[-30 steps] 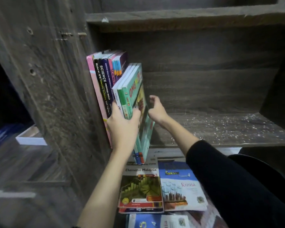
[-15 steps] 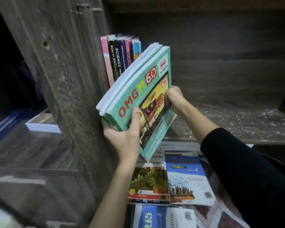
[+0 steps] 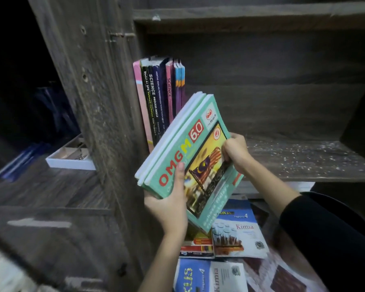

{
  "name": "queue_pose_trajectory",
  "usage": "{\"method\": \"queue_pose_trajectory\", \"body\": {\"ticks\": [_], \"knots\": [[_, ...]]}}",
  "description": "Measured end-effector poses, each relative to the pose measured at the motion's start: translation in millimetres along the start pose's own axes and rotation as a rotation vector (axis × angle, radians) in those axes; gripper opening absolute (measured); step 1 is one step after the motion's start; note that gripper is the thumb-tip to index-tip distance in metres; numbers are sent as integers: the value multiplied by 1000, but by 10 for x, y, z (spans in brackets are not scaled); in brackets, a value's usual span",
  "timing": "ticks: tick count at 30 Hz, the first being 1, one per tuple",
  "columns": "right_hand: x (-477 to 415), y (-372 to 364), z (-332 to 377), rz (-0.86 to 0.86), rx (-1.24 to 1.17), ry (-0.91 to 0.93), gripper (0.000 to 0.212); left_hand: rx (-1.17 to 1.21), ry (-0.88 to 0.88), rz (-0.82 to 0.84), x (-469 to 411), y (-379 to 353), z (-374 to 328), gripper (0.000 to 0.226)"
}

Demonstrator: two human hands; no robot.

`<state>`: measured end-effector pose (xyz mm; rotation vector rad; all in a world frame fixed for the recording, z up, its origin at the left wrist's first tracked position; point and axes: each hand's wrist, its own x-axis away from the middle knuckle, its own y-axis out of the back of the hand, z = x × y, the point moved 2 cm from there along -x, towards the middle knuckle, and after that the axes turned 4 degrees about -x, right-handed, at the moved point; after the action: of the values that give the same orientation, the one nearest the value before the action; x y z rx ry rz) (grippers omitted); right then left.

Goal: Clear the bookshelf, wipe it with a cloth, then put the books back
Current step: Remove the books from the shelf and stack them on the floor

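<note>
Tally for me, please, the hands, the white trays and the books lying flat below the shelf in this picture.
Hands: 2, the left hand and the right hand, both gripping the teal books.
White trays: 1, the white tray.
Flat books showing a cover: 3, the red-yellow book, the Kimia book and the blue book.
Total: 6.

- green workbook (image 3: 200,165), cover: "OMG M 6.0"; "myteach" on the white logo patch.
- outer black book spine (image 3: 146,95): "Modul A+ SPM Matematik".
- second black book spine (image 3: 153,95): "SCIENCE PROCESS SKILLS".
- navy book spine (image 3: 159,91): "KERTAS SOALAN", rest unclear.
- pink book spine (image 3: 169,89): "SCIENCE".
- blue textbook (image 3: 238,232): "Kimia", "4".
- blue-and-white textbook (image 3: 219,277): "Kimia", "4".
</note>
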<state>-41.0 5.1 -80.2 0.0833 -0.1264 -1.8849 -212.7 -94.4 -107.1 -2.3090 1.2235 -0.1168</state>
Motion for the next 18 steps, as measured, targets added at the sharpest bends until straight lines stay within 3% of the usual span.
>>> {"method": "queue_pose_trajectory", "body": {"ticks": [4, 6, 8, 11, 18], "knots": [[-7, 23, 61, 121, -7, 55, 79, -1, 23, -74, 51, -3, 59, 28], [-53, -28, 157, 205, 20, 88, 85, 9, 6, -112, 26, -11, 61, 28], [-100, -107, 260, 279, 78, 117, 70, 4, -33, -140, -31, -9, 64, 28], [-201, -267, 315, 297, 189, 139, 29, 9, -78, -164, -134, 5, 53, 28], [-445, -632, 390, 107, -63, 182, 27, -42, -257, -60, -260, -143, -121, 39]]}}
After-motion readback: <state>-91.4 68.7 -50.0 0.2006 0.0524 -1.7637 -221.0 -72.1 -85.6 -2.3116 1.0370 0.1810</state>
